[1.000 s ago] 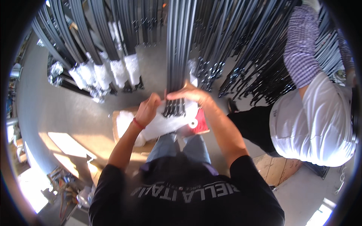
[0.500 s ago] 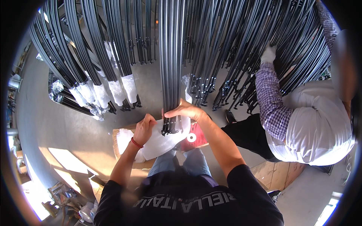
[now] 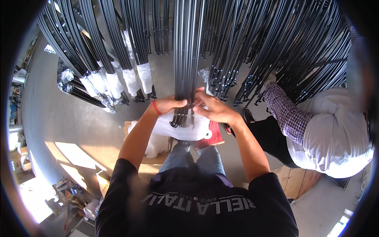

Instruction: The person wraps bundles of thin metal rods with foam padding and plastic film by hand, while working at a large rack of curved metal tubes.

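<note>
A bundle of long black rods (image 3: 184,59) hangs down in front of me, its lower ends carrying small dark fittings. My left hand (image 3: 170,104) wraps the bundle's left side near those ends, thumb across the front. A red bracelet circles that wrist. On the right side, my right hand (image 3: 215,108) is curled against the same bundle, thumb in front; some of its fingers are hidden. Behind the lower ends and below my hands spreads a translucent white plastic sheet (image 3: 191,133). A small white roll (image 3: 207,134) shows at its right edge, over a red surface (image 3: 215,136).
To the left hang several rod bundles with white-wrapped ends (image 3: 114,83). More unwrapped black rods (image 3: 233,59) hang to the right. A co-worker in a checked sleeve (image 3: 286,108) reaches into them close by. A cardboard box (image 3: 152,168) stands by my legs.
My left hand has come up from beside the bundle and closed on it. My right hand has shifted to the bundle's right side. The co-worker's hand has moved lower.
</note>
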{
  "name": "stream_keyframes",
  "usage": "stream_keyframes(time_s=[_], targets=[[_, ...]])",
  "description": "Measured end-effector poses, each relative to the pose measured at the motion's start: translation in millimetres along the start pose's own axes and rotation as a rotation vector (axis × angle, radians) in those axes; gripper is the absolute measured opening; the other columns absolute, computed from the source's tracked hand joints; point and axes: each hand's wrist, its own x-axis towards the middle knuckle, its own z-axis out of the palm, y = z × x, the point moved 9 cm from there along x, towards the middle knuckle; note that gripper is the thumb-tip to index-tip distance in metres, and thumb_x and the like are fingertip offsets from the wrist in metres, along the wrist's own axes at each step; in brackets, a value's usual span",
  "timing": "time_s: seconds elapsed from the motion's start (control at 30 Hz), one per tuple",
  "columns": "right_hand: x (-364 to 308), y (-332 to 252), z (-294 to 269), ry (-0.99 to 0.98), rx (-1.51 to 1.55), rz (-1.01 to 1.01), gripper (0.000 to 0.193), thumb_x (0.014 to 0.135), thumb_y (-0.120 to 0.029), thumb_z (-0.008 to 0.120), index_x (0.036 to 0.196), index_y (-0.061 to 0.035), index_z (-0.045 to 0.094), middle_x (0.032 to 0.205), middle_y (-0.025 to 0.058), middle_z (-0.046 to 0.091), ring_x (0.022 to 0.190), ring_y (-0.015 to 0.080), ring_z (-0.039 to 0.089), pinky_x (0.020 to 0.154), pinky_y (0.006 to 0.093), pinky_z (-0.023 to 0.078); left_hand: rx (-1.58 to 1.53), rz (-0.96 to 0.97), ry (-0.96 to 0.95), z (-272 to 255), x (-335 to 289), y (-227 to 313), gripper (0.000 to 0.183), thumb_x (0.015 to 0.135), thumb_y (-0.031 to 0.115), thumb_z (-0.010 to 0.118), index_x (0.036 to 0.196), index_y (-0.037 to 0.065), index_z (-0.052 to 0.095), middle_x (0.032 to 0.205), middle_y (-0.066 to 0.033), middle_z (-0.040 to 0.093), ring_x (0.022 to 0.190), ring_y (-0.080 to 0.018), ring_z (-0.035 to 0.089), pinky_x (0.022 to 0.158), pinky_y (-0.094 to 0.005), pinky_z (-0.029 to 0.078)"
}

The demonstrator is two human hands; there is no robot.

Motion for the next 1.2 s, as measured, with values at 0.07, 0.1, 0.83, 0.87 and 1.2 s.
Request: stream_keyframes(time_s=[0.07,0.1,0.83,0.87,1.2], targets=[[-25.4,-14.3,-27.3,0.505,-0.367,-0.099,0.016,0.076,-0.006,0.053,0.091,0.0002,0.051,0.092,0.0207,0.057,0.086,0.0307,0.057,0.074,0.0374,0.045,-0.052,-0.031,0.056,-1.7,-0.6,-4.3,0.056,0.087,0.027,0.047,0.131,0.000,0.025,0.126,-0.0131,0.042,0.120,-0.0205,0.036,0.100,-0.0341,0.026],[-39.8,2.5,-31.4,0.664,-0.319,0.145,0.009,0.074,-0.004,0.052,0.083,-0.0015,0.053,0.083,0.0191,0.059,0.078,0.0331,0.058,0.067,0.0377,0.047,-0.032,-0.017,-0.040,14.1,2.5,7.8,0.052,0.088,0.027,0.044,0.128,-0.003,0.029,0.127,-0.0141,0.041,0.119,-0.0220,0.039,0.100,-0.0341,0.027],[-38.0,8.2,-9.6,0.497,-0.820,0.001,0.013,0.069,-0.014,0.063,0.082,-0.0106,0.060,0.077,0.0086,0.055,0.087,0.0245,0.053,0.097,0.0504,0.024,0.084,-0.145,0.135,-1.6,11.6,-12.3,0.030,0.067,0.010,0.060,0.096,0.003,0.054,0.093,-0.0059,0.055,0.091,-0.0152,0.052,0.082,-0.0268,0.040],[-36.1,21.1,-10.5,0.419,-0.766,0.070,0.012,0.070,-0.015,0.062,0.082,-0.0113,0.060,0.075,0.0081,0.056,0.086,0.0236,0.054,0.098,0.0512,0.023,0.102,-0.137,0.134,-1.6,13.6,-11.2,0.031,0.066,0.010,0.060,0.095,0.003,0.054,0.092,-0.0051,0.055,0.090,-0.0144,0.052,0.081,-0.0259,0.040],[-23.1,19.0,-31.9,0.248,-0.778,0.082,0.009,0.074,-0.015,0.056,0.074,-0.0141,0.065,0.070,0.0058,0.060,0.084,0.0202,0.056,0.098,0.0473,0.021,-0.001,-0.154,0.063,2.8,19.8,-16.4,0.031,0.059,0.005,0.057,0.089,0.001,0.053,0.086,-0.0040,0.053,0.082,-0.0131,0.051,0.076,-0.0248,0.039]])
